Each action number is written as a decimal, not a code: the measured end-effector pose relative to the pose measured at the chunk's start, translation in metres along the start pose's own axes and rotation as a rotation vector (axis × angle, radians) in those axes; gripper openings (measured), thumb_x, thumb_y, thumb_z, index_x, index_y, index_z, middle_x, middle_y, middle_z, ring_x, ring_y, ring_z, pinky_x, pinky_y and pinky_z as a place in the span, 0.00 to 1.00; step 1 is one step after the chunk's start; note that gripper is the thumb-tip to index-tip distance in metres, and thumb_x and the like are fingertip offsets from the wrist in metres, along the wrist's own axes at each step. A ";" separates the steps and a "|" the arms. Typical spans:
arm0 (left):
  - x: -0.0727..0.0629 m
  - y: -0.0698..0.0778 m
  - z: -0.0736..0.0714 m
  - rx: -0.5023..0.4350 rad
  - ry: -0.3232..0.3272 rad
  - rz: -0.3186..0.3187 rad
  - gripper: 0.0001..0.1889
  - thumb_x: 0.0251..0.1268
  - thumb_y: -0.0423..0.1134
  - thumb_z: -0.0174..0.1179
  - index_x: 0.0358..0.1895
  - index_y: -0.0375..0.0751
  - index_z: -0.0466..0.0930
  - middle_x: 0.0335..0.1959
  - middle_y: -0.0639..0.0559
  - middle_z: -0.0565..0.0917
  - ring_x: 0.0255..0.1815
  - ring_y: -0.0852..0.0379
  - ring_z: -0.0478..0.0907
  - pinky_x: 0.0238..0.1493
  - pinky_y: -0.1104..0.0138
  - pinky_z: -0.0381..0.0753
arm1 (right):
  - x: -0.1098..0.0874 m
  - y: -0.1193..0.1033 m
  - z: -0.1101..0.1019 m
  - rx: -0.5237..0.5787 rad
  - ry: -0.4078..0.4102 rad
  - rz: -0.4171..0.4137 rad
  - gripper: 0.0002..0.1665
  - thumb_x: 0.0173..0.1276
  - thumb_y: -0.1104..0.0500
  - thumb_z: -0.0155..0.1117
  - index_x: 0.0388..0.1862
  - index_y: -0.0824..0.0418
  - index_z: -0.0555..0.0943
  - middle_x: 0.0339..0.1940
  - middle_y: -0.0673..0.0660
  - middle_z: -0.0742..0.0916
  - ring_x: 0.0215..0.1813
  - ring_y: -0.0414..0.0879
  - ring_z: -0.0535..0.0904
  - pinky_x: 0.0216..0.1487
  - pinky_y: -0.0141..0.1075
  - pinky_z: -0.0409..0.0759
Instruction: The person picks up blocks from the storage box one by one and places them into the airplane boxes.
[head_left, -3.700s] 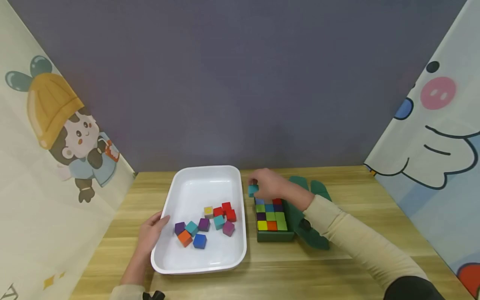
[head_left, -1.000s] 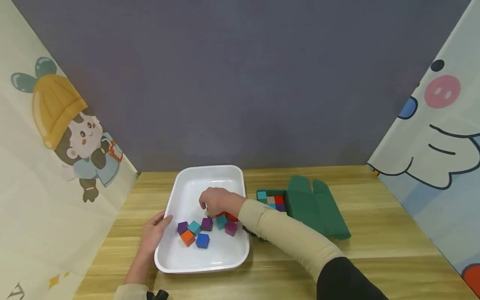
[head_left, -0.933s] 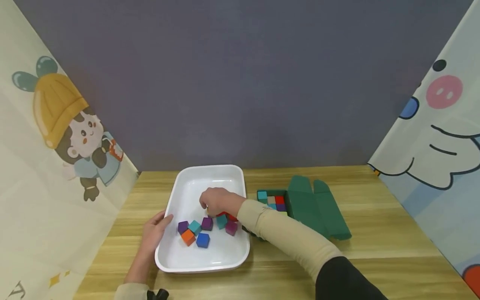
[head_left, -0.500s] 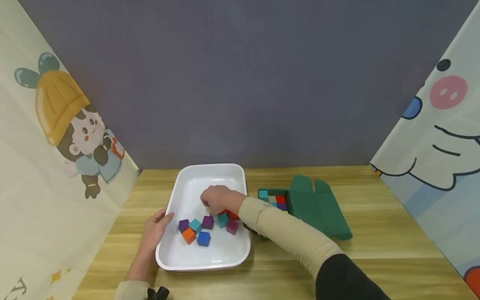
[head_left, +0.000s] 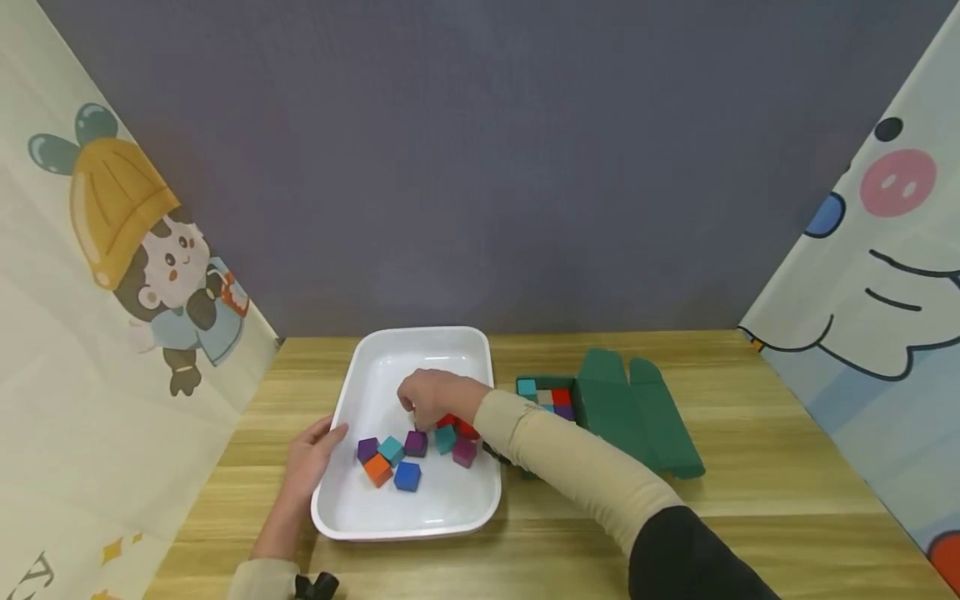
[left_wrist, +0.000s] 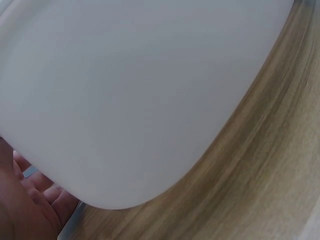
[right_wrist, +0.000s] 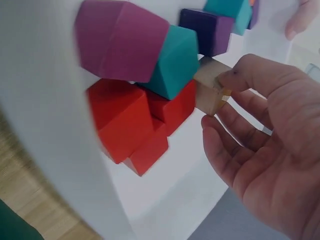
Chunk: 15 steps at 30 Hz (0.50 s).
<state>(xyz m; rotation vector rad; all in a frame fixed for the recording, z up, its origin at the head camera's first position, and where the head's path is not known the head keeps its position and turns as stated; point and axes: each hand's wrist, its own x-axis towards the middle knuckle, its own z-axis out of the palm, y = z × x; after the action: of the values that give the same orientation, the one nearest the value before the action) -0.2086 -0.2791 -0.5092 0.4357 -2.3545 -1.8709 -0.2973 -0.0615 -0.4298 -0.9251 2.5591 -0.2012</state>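
My left hand (head_left: 309,454) grips the left rim of a white tray (head_left: 352,512), thumb over the edge. In the left wrist view, its fingers curl beneath the tray. Inside the tray, my right hand (head_left: 437,398) pinches a plain wooden cube (right_wrist: 207,92) between thumb and fingers. This cube stands beside red cubes (right_wrist: 122,117), a teal cube (right_wrist: 176,62) and a dark purple cube (right_wrist: 205,30). A magenta cube (head_left: 464,452), a blue cube (head_left: 407,477) and an orange cube (head_left: 378,470) lie nearer the tray's front.
Right of the tray stands a green box (head_left: 551,382) holding rows of coloured cubes, partly hidden by my right forearm. Its lid (head_left: 626,417) lies folded open to the right. A dark grey panel (head_left: 495,167) rises behind the wooden table (head_left: 750,433).
My right hand has gone from above the green box, where it held a teal cube, left into the tray. A teal cube now sits in the box's far left corner. My left hand stays on the rim.
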 end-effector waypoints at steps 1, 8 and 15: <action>0.000 0.000 0.000 0.003 -0.001 0.000 0.26 0.67 0.42 0.61 0.63 0.31 0.73 0.50 0.38 0.82 0.37 0.59 0.81 0.37 0.66 0.84 | -0.003 0.000 -0.001 0.009 0.004 -0.004 0.15 0.58 0.57 0.74 0.42 0.53 0.80 0.32 0.46 0.80 0.34 0.42 0.76 0.34 0.32 0.77; -0.001 0.001 0.001 -0.004 0.000 -0.009 0.25 0.68 0.42 0.61 0.63 0.31 0.73 0.51 0.37 0.82 0.37 0.59 0.81 0.37 0.66 0.84 | -0.037 0.021 -0.024 0.041 0.079 -0.102 0.18 0.59 0.54 0.74 0.46 0.55 0.80 0.35 0.45 0.81 0.37 0.42 0.76 0.35 0.28 0.78; -0.001 0.002 -0.002 0.018 -0.004 -0.019 0.26 0.68 0.43 0.60 0.64 0.32 0.72 0.52 0.36 0.81 0.37 0.59 0.80 0.37 0.66 0.83 | -0.085 0.074 -0.040 0.081 0.200 -0.129 0.13 0.59 0.54 0.73 0.38 0.54 0.79 0.33 0.46 0.81 0.37 0.43 0.75 0.38 0.30 0.78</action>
<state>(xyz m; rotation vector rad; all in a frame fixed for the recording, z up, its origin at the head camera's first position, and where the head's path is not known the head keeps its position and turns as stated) -0.2077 -0.2808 -0.5066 0.4580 -2.3802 -1.8614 -0.2981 0.0499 -0.3858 -1.0891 2.6494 -0.4531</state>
